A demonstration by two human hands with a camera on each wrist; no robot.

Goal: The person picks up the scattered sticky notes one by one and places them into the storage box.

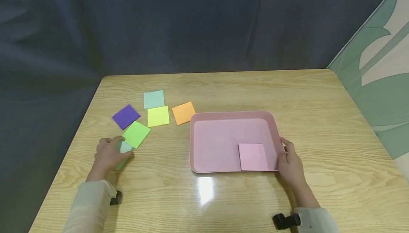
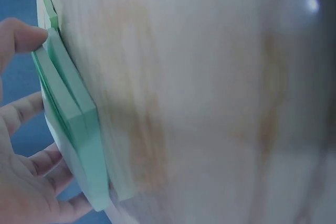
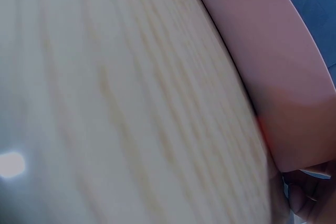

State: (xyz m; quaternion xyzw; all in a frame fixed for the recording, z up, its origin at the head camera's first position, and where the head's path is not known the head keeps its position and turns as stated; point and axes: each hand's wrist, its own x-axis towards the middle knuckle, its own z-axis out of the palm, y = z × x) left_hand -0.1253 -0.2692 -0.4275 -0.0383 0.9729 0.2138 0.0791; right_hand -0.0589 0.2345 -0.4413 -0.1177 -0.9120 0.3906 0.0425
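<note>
At the table's left side, my left hand [image 1: 108, 154] pinches a mint sticky note pad [image 1: 125, 147] between thumb and fingers. The left wrist view shows the mint pad's thick edge [image 2: 93, 150] tilted up, the thumb at one end and the fingers along its outer side. A bright green pad [image 1: 136, 134] lies right beside it. My right hand [image 1: 291, 164] grips the right wall of a pink tray [image 1: 214, 140], fingers partly hidden behind the rim. Inside the tray, near its front right corner, is a pink sticky note pad [image 1: 253, 156].
Further back on the wooden table [image 1: 236, 204] lie a purple pad [image 1: 126, 116], a second mint pad [image 1: 153, 99], a yellow pad [image 1: 158, 116] and an orange pad [image 1: 183, 112] close to the tray's left corner. A dark curtain [image 1: 204, 23] hangs beyond the back edge.
</note>
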